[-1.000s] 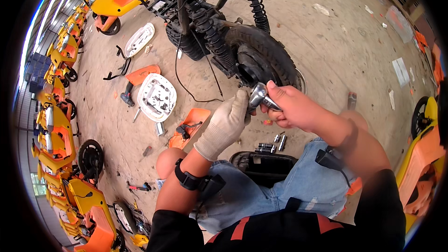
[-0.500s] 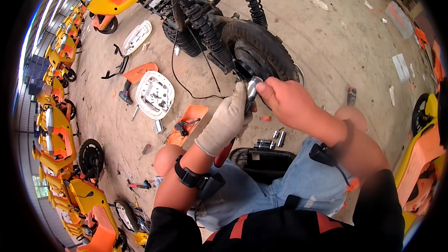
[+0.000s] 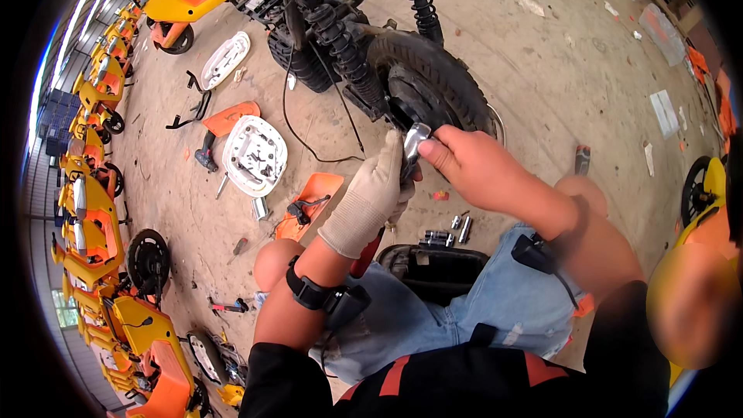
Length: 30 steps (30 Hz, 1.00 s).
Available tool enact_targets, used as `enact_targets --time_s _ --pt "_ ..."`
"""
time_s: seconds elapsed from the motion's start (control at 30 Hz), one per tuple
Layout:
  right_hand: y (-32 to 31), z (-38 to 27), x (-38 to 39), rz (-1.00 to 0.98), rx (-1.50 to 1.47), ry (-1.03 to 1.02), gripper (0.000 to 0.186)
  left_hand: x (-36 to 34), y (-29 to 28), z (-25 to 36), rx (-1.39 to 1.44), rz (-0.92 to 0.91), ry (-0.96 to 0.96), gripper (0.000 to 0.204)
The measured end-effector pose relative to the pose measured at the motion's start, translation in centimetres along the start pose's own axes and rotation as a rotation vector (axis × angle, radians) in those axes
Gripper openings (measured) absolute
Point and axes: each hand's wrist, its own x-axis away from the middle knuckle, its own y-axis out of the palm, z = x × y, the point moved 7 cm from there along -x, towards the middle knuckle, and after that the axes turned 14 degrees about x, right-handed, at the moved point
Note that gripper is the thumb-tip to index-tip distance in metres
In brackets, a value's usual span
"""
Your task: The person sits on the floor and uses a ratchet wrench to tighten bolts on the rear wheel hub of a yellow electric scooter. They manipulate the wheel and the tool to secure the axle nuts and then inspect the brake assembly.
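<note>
The left hand (image 3: 370,200), in a knit glove, was closed around a red-handled tool (image 3: 367,251), its thumb up against a shiny metal socket (image 3: 414,142). The bare right hand (image 3: 474,167) pinched that socket between thumb and fingers, just in front of the black rear wheel (image 3: 433,85) of a stripped scooter. Both hands met at the socket, beside the wheel's hub. On the concrete floor (image 3: 542,70) below lay loose sockets (image 3: 449,234), an orange panel (image 3: 309,203) and a white cover (image 3: 254,155). Orange scooters (image 3: 85,209) lined the left edge.
</note>
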Motion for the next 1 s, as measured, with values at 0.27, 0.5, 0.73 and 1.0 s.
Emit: enact_targets --time_s 0.27,0.5,0.73,1.0 --pt "-0.3 0.0 0.0 -0.009 -0.046 -0.019 0.059 0.1 0.4 -0.8 0.056 -0.021 -0.091 0.063" --pt "1.9 2.5 0.0 -0.403 -0.471 0.443 0.061 0.0 0.9 -2.1 0.176 -0.051 -0.257 0.059" --pt "-3.0 1.2 -1.5 0.435 0.379 -0.064 0.042 -1.4 -0.7 -3.7 0.330 0.220 -0.270 0.054" --pt "-6.4 5.3 -4.4 0.819 0.448 0.200 0.067 -6.9 -5.0 -9.4 0.519 0.439 -0.321 0.045"
